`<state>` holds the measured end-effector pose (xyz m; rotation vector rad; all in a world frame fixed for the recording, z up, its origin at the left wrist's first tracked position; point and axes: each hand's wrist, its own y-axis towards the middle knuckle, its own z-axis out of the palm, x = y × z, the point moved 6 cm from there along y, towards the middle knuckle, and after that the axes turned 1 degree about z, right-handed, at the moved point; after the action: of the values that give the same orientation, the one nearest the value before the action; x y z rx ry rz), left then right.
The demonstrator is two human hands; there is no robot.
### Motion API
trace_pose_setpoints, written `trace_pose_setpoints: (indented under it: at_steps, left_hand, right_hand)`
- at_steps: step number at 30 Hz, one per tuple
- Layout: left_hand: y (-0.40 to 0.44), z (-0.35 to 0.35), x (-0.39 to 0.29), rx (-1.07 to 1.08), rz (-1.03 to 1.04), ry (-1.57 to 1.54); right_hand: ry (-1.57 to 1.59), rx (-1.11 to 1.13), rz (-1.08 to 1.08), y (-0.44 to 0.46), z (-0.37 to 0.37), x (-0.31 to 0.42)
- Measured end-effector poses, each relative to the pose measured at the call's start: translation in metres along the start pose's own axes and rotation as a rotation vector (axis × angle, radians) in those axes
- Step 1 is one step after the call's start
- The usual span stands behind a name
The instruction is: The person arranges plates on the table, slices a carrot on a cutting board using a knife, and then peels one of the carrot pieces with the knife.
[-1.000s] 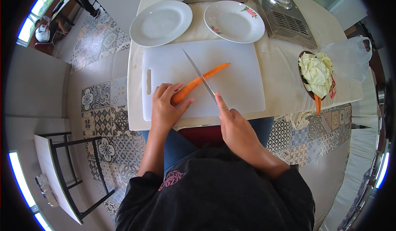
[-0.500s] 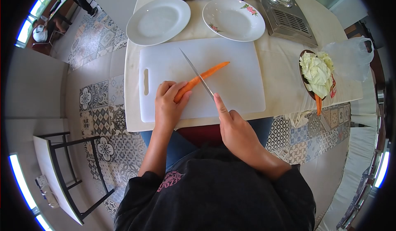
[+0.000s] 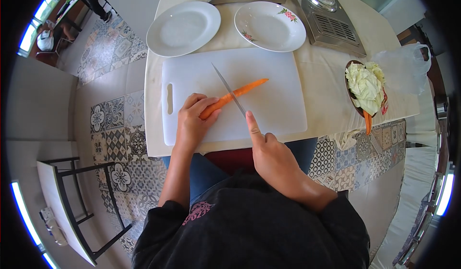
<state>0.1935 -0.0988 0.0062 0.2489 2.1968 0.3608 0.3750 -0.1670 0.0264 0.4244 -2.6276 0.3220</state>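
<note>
An orange carrot [image 3: 247,87] lies slantwise on the white cutting board [image 3: 278,110], its thin tip towards the upper right. My left hand [image 3: 194,118] is closed round the carrot's thick end. In my right hand [image 3: 269,151] is a knife [image 3: 223,81], with the forefinger stretched along the top of the blade. The blade crosses the carrot near its middle and points to the upper left. Whether the edge has entered the carrot I cannot tell. The knife's handle is hidden in my fist.
Behind the board stand a plain white plate [image 3: 184,28] and a flowered plate [image 3: 269,26]. Metal appliances [image 3: 336,26] line the back. To the right, a brown bowl [image 3: 353,94] holds cabbage leaves [image 3: 366,85] and carrots, beside a plastic bag [image 3: 403,67]. Two people are far off, upper left.
The whole view has shifted slightly. The knife still crosses the carrot, now a little nearer my left hand. Both hands keep their grip.
</note>
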Motion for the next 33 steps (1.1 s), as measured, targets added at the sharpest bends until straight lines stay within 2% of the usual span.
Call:
trace_pose_setpoints:
  at_steps: [8, 17, 26, 33]
  left_hand:
    - [0.001, -0.001, -0.003, -0.009, 0.006, 0.011]
    - [-0.003, 0.000, -0.002, -0.056, -0.018, 0.036]
    - [-0.005, -0.007, -0.007, -0.066, -0.015, 0.068]
    - [-0.024, -0.032, -0.001, -0.037, 0.015, 0.202]
  right_hand:
    - [-0.065, 0.042, 0.013, 0.011, 0.002, 0.006]
    - [-0.046, -0.062, -0.025, 0.013, 0.013, -0.001]
    - [0.201, -0.005, -0.029, 0.000, -0.005, -0.019]
    - [0.287, -0.090, -0.044, -0.015, -0.005, -0.023]
